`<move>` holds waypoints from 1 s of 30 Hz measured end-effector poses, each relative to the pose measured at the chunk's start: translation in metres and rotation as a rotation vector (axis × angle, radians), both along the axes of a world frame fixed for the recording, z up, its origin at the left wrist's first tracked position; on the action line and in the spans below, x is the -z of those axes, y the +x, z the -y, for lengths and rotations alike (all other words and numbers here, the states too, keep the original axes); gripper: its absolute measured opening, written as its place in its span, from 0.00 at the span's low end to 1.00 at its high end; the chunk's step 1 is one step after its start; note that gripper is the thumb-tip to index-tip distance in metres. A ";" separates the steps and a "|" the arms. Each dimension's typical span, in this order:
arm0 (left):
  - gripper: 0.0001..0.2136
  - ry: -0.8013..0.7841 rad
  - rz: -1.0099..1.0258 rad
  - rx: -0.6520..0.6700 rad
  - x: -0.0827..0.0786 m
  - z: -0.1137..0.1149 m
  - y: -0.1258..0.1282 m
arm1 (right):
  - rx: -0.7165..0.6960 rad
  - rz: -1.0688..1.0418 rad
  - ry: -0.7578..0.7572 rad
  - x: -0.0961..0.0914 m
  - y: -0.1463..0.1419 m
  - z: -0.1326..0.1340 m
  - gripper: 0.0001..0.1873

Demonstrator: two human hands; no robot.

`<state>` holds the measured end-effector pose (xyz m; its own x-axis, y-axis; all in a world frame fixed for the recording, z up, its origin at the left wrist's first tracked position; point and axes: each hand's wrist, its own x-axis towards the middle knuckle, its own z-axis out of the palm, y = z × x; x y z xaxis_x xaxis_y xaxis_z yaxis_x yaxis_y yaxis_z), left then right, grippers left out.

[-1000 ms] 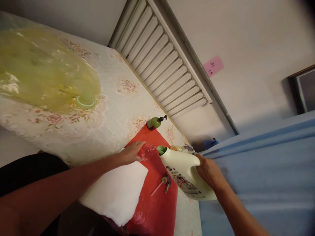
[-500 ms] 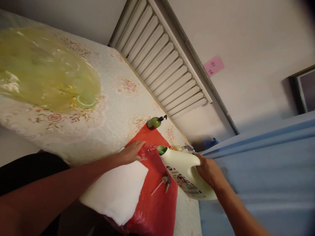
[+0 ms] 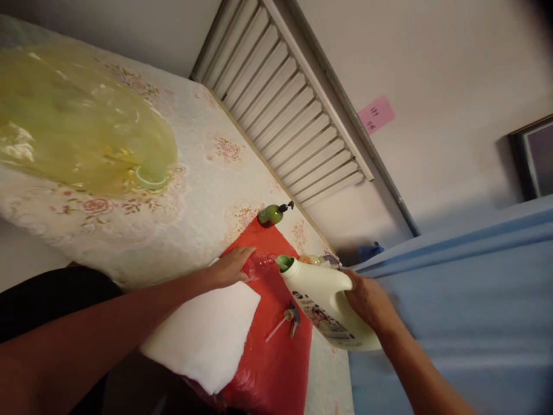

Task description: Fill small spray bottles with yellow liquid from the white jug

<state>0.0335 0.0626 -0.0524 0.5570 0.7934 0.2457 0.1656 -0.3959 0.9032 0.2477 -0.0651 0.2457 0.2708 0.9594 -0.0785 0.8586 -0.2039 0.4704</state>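
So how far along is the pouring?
Done: the pump is off, lying on the red mat. In hand: the right hand tips the jug toward the clear bottle, which the left hand steadies. Left: I can't see how full the bottle is, and the pump probably goes back on.

At the frame's centre the small bottle [image 3: 259, 263] stands on the mat [image 3: 272, 369], in the left hand [image 3: 231, 266]. Just right of it is the mouth of the jug [image 3: 328, 308], which the right hand [image 3: 367, 300] holds. Below them the sprayer head [image 3: 290, 319] lies on the mat. The folded cloth [image 3: 207, 334] overlaps the mat's left edge. The pump bottle [image 3: 271, 214] sits at the mat's upper end, and the plastic bag [image 3: 78, 127] lies on the table [image 3: 207, 190] at upper left.
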 end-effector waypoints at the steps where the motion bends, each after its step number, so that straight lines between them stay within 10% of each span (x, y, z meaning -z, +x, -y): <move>1: 0.40 0.004 -0.003 0.001 0.000 0.000 0.000 | 0.001 0.000 -0.002 0.000 0.000 0.000 0.17; 30: 0.39 -0.001 -0.007 0.003 -0.002 0.001 -0.001 | 0.005 0.085 -0.039 -0.001 -0.001 -0.002 0.15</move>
